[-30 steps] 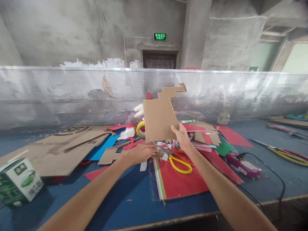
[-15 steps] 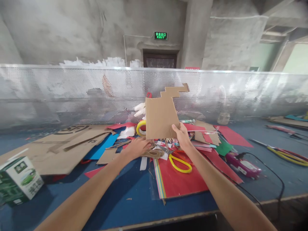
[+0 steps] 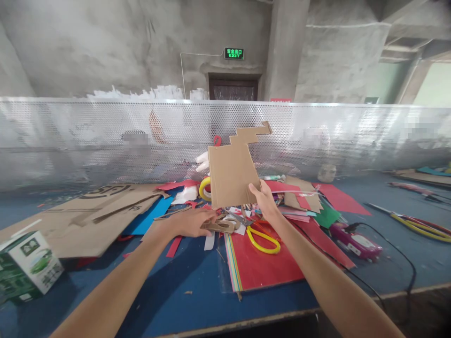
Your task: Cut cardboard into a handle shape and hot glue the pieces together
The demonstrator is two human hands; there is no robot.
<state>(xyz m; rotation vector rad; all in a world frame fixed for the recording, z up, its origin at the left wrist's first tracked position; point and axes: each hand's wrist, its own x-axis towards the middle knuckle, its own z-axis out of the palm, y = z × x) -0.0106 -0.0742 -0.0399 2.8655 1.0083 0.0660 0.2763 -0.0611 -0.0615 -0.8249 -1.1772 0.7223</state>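
My right hand (image 3: pixel 263 201) is closed on the lower right corner of a brown cardboard sheet (image 3: pixel 230 173) with a stepped cut-out top, and holds it upright above the table. My left hand (image 3: pixel 192 222) lies low on the blue table (image 3: pixel 176 291), fingers closed on a small cut cardboard piece (image 3: pixel 220 226) among the scraps. Yellow-handled scissors (image 3: pixel 262 238) lie just right of that piece on a stack of red paper sheets (image 3: pixel 262 267).
A yellow tape roll (image 3: pixel 205 188) sits behind the held sheet. Big cardboard pieces (image 3: pixel 91 216) lie at left, a green and white carton (image 3: pixel 28 265) at the far left. A purple glue gun (image 3: pixel 355 240) with a black cord lies at right. A perforated metal screen (image 3: pixel 70 136) backs the table.
My left hand has drawn back to the left, pulling the small cardboard piece with it. The held sheet shifted slightly left. A red strip now shows below my left wrist.
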